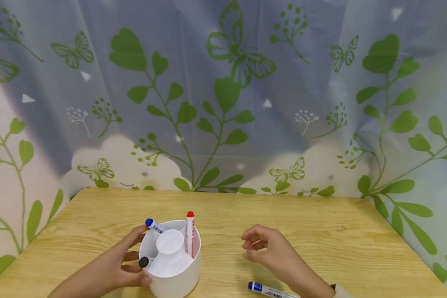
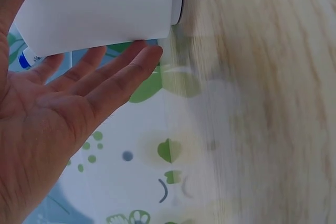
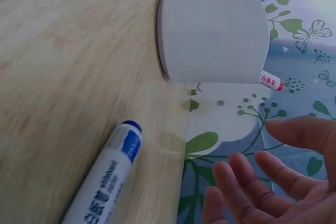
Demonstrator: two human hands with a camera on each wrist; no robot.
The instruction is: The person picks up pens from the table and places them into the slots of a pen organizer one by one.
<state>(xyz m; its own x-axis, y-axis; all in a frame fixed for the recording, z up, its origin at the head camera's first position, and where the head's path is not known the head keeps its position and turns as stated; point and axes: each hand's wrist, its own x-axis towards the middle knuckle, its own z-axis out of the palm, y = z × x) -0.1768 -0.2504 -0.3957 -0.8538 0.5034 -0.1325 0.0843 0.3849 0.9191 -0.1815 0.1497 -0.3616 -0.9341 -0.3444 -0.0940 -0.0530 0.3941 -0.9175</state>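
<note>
**Blue-capped marker lies just behind the empty right hand**

Wood-grain bench (image 1: 320, 231) carries a white round pen holder (image 1: 171, 265) near its front edge. The left hand (image 1: 108, 269) steadies the holder's outer wall, fingers (image 2: 113, 74) straight and spread along the white side, thumb at the lower rim. Three markers stand in its compartments: a blue-capped one (image 1: 153, 225) leaning left, a red-capped one (image 1: 190, 234) upright, and a black-capped one (image 1: 144, 261) low by the left thumb.

The right hand (image 1: 272, 252) hovers right of the holder, apart from it, fingers (image 3: 247, 182) loosely curled and holding nothing. A loose blue marker (image 1: 270, 291) lies flat on the bench just beside the right wrist, on the side towards the person. Its long axis runs roughly left to right, cap end pointing towards the holder. The right hand is clearly the nearer one; the marker sits below and behind its fingertips, not in front of them.
</note>
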